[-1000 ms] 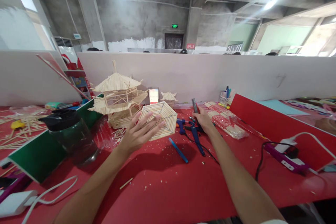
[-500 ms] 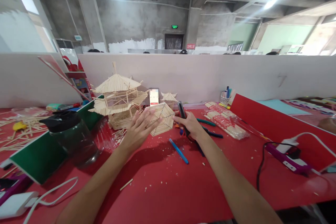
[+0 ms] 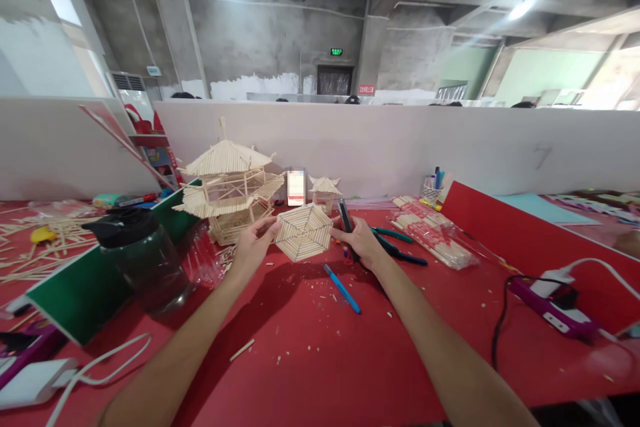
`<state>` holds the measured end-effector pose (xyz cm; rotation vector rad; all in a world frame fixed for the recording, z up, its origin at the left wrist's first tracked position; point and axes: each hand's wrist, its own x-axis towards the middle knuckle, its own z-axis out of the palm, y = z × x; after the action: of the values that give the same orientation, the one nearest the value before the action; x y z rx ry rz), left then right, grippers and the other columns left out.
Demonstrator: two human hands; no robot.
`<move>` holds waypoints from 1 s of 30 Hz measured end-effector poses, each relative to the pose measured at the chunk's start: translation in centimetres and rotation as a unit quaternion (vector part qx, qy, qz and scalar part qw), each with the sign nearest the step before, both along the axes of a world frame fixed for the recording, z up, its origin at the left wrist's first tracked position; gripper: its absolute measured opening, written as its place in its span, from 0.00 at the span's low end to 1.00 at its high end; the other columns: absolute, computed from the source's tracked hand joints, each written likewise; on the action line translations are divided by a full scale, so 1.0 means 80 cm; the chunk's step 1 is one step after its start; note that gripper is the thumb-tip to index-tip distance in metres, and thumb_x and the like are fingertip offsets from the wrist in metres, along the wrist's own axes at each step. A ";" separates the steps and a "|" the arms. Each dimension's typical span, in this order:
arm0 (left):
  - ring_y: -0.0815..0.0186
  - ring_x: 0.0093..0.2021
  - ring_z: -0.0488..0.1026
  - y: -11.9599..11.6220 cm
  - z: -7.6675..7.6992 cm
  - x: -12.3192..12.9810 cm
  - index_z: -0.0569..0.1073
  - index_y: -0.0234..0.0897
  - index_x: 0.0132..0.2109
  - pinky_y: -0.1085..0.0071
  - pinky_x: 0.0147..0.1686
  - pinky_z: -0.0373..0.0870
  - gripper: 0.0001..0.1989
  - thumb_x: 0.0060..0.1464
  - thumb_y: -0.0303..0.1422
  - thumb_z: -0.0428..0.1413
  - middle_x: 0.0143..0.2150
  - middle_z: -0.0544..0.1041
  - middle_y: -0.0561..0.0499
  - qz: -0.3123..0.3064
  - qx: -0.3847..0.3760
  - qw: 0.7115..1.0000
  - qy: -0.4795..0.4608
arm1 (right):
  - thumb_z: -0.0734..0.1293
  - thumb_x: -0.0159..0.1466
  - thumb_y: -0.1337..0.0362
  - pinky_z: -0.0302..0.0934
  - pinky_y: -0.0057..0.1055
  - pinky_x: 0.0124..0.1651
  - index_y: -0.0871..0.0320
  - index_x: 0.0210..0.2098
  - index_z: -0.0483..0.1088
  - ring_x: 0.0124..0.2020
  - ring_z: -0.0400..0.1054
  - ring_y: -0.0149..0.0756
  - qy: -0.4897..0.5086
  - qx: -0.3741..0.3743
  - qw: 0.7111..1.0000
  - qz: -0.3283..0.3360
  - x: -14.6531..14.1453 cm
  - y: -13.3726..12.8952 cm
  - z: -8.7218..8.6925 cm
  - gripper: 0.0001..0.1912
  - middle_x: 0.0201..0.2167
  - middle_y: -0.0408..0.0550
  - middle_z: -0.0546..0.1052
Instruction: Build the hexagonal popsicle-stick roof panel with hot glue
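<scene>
A hexagonal panel of thin wooden sticks (image 3: 303,233), laid in rings around a centre, is held up over the table between both hands. My left hand (image 3: 256,239) pinches its left edge between thumb and fingers. My right hand (image 3: 361,240) grips the right edge with its fingertips and also holds a long black tool (image 3: 344,217), pointing up; its exact kind is unclear. Behind my left hand stands a tiered stick pavilion (image 3: 227,190). Farther back, a small stick pavilion (image 3: 325,190) is partly hidden by the panel.
On the red table (image 3: 320,373) lie a blue pen (image 3: 343,289), green-handled pliers (image 3: 395,237), and wood scraps. Bagged sticks (image 3: 433,230) are at right, near a purple power strip (image 3: 555,307). A dark water bottle (image 3: 143,260) stands left. A phone (image 3: 296,188) leans behind the panel.
My left hand has gone from lying flat across the panel to pinching its left edge. The panel's face now shows more fully. My right hand keeps its hold.
</scene>
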<state>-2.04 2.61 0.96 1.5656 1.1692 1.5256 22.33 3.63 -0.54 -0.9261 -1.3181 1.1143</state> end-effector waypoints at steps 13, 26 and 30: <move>0.68 0.31 0.71 -0.009 0.010 0.000 0.79 0.34 0.35 0.75 0.33 0.67 0.20 0.38 0.45 0.68 0.31 0.79 0.50 -0.028 0.002 0.997 -0.067 | 0.77 0.46 0.57 0.52 0.24 0.20 0.60 0.31 0.71 0.19 0.57 0.25 -0.005 0.043 0.999 0.025 0.005 -0.001 0.000 0.18 0.22 0.40 0.71; 0.67 0.38 0.79 -0.014 0.013 0.004 0.81 0.34 0.40 0.76 0.41 0.75 0.21 0.33 0.31 0.72 0.39 0.83 0.45 -0.171 -0.145 0.939 -0.262 | 0.77 0.44 0.57 0.48 0.22 0.17 0.60 0.33 0.69 0.18 0.60 0.26 0.083 -0.022 0.996 0.023 0.002 -0.004 0.000 0.22 0.18 0.39 0.70; 0.66 0.39 0.80 -0.018 0.017 0.005 0.81 0.33 0.41 0.77 0.40 0.76 0.19 0.36 0.25 0.70 0.39 0.83 0.45 -0.195 -0.147 0.931 -0.272 | 0.78 0.43 0.58 0.47 0.21 0.16 0.60 0.33 0.69 0.18 0.61 0.27 0.102 -0.039 0.994 0.019 0.002 -0.003 0.000 0.23 0.17 0.40 0.70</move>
<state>-1.67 1.21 2.30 1.0012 0.6780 1.3195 22.49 3.37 -0.51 -0.8230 -1.1361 1.2633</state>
